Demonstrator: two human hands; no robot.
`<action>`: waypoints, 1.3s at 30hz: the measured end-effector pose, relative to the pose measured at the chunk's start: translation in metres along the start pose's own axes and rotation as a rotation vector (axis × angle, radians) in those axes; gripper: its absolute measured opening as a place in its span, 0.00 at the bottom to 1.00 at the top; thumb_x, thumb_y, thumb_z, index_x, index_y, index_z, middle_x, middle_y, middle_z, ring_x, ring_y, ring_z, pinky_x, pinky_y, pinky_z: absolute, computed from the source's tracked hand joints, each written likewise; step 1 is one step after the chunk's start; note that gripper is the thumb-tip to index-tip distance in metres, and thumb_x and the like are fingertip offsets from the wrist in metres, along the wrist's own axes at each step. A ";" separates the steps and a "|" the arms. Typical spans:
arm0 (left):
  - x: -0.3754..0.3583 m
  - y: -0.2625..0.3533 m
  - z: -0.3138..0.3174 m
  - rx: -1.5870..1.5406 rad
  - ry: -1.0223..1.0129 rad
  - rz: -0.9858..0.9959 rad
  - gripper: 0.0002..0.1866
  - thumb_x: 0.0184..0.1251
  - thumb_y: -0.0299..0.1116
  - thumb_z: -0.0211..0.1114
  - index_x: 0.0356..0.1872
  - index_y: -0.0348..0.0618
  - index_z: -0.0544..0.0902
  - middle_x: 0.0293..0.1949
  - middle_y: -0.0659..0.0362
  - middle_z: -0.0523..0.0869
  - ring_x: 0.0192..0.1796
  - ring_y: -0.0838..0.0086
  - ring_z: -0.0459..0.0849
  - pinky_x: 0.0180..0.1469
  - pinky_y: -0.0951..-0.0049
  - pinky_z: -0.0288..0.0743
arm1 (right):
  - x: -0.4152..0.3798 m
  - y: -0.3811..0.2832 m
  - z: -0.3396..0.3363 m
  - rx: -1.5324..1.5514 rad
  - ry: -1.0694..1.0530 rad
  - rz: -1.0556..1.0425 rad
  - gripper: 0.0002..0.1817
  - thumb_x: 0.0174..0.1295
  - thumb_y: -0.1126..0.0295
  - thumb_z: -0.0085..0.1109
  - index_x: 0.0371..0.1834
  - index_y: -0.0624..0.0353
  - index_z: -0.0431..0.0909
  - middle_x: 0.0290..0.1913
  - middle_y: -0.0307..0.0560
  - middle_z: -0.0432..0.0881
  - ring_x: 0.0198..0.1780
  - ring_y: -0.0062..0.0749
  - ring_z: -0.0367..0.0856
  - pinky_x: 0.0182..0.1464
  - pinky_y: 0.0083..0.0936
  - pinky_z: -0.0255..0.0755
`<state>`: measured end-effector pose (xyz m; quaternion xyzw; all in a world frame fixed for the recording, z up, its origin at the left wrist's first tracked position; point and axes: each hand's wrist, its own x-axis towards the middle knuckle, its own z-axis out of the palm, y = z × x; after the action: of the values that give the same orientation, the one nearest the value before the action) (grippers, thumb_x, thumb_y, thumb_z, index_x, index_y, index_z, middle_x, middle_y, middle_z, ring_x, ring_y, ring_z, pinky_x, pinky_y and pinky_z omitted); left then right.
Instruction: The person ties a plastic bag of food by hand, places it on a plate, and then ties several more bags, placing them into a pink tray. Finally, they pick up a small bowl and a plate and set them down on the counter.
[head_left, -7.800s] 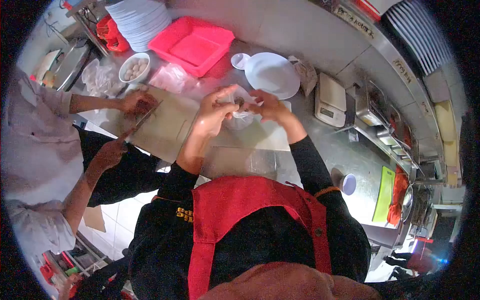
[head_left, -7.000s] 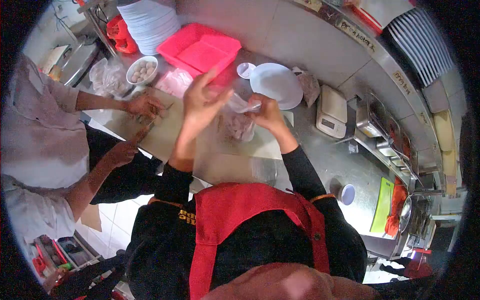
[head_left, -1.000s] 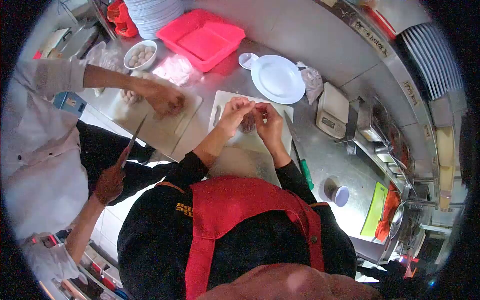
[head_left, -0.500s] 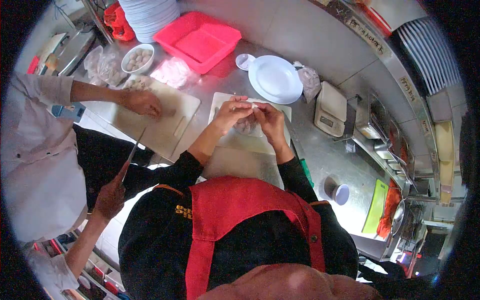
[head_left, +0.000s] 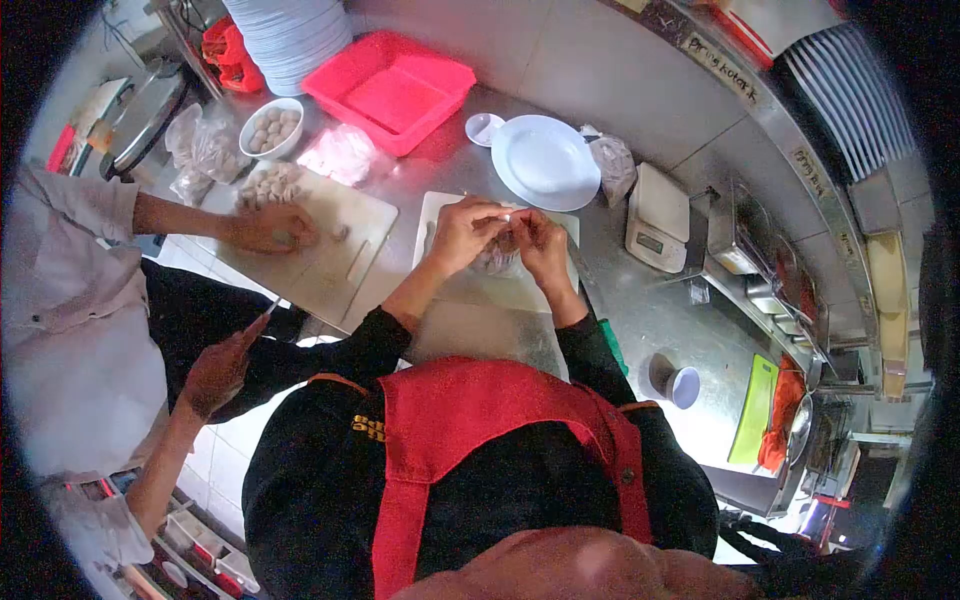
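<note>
My left hand (head_left: 468,235) and my right hand (head_left: 541,245) meet over a white cutting board (head_left: 433,208). The fingertips of both pinch a small whitish twist, which looks like the neck of a clear plastic bag (head_left: 497,258). Pinkish-grey pieces show through the bag, which hangs just below my fingers and rests at the board. My hands partly hide the bag and the exact grip.
At left, a co-worker holds a knife (head_left: 268,310) over a board (head_left: 345,215) with cut pieces. Behind are a bowl of balls (head_left: 272,128), a red tray (head_left: 390,95), a white plate (head_left: 547,160) and a filled bag (head_left: 613,165). A scale (head_left: 660,225) and cup (head_left: 683,387) stand right.
My hands stay together at the bag, with fingers slightly shifted. The co-worker's knife has swung lower and away from the board, and their other hand has moved slightly down and left.
</note>
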<state>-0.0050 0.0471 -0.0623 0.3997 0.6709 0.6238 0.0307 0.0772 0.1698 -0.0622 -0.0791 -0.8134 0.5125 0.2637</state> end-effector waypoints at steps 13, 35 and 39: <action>-0.015 -0.009 0.018 0.338 0.204 0.292 0.09 0.46 0.19 0.61 0.30 0.42 0.81 0.32 0.57 0.83 0.37 0.68 0.81 0.45 0.65 0.67 | 0.003 0.018 0.007 0.299 0.092 0.279 0.05 0.59 0.74 0.51 0.30 0.64 0.74 0.25 0.36 0.75 0.27 0.17 0.72 0.31 0.18 0.67; 0.003 -0.010 0.014 0.071 0.067 0.175 0.08 0.48 0.26 0.62 0.31 0.37 0.80 0.33 0.52 0.79 0.31 0.61 0.79 0.32 0.70 0.72 | 0.018 -0.022 -0.008 -0.286 0.042 -0.157 0.05 0.51 0.74 0.55 0.31 0.62 0.74 0.26 0.48 0.76 0.26 0.37 0.76 0.27 0.28 0.69; -0.002 -0.019 0.022 0.028 -0.026 -0.015 0.08 0.49 0.26 0.61 0.33 0.41 0.80 0.36 0.53 0.79 0.36 0.60 0.78 0.36 0.64 0.70 | 0.018 -0.028 -0.011 -0.396 0.011 -0.162 0.07 0.55 0.70 0.57 0.31 0.62 0.76 0.27 0.47 0.77 0.24 0.29 0.76 0.27 0.23 0.70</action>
<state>-0.0017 0.0656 -0.0846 0.4033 0.6820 0.6089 0.0387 0.0713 0.1730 -0.0275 -0.0667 -0.9003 0.3195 0.2879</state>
